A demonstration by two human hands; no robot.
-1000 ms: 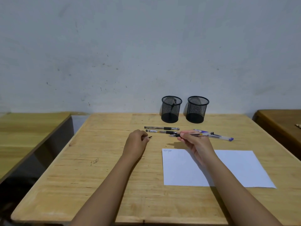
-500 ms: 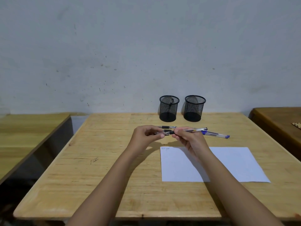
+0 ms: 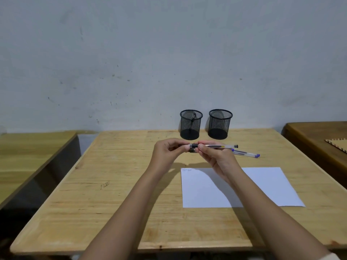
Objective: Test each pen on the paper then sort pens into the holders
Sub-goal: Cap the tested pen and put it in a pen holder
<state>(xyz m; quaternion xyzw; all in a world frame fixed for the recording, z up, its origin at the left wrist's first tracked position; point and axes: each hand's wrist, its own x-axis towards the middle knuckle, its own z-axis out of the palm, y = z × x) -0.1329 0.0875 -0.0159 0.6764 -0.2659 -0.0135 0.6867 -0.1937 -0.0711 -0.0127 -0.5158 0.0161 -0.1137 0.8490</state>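
Table (image 3: 116, 212): paper (image 3: 262, 186) bears few marks; two blue pens (image 3: 247, 154) lie behind it. Left holder (image 3: 191, 124) has one pen. Hands have met since a second ago: left hand (image 3: 167, 153) and right hand (image 3: 217, 156) pinch one black pen (image 3: 212, 146) — probably recapping, sorting next.

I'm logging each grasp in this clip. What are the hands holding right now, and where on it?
Both hold one pen, level above the table. The right hand pinches its dark grip section; the left hand grips the tip end.
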